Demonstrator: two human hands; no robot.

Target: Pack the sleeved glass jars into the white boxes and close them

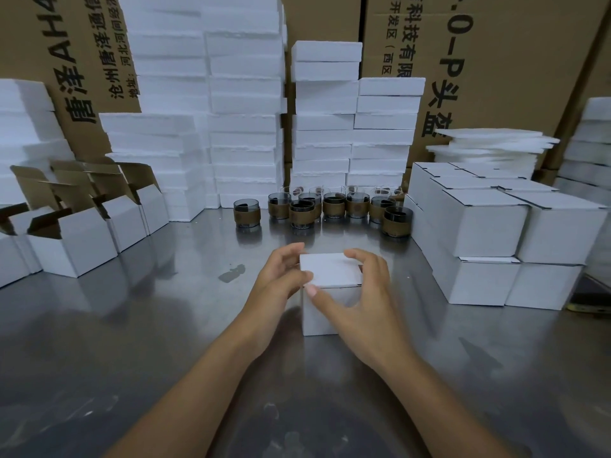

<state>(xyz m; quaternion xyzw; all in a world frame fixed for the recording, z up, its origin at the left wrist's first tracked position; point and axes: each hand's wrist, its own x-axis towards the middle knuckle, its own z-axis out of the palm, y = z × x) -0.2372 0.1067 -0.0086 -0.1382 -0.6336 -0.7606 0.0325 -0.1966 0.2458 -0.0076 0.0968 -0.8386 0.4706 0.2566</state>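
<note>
White box [331, 273]: lid down, upright on the table [132, 325], enclosed between the fingers of both hands.

Left hand [279, 280]: grips the box's left side; fingers [291, 251] curled over the far left corner of the lid, thumb laid along the near left edge. Narrow spread, closed round the box.

Right hand [363, 302]: grips the box's right side; fingers [355, 254] hooked over the far edge of the lid, thumb pressed at the near left corner, just beside the left thumb. Palm in front of the box's front face.

Jars [330, 206]: cluster with brown sleeves, standing upright beyond the fingertips, well apart from them; one set off to the left of the group, one nearest on the right.

Open boxes [72, 239]: row with flaps raised, far to the left of the left hand's fingers.

Closed boxes [479, 233]: stacked two high, to the right of the right hand's fingers, not touching them.

Foam blocks [244, 127]: tall white stacks behind the jars.

Foam sheets [489, 143]: thin pile behind the closed boxes.

Cartons [512, 61]: brown, printed, at the back.
</note>
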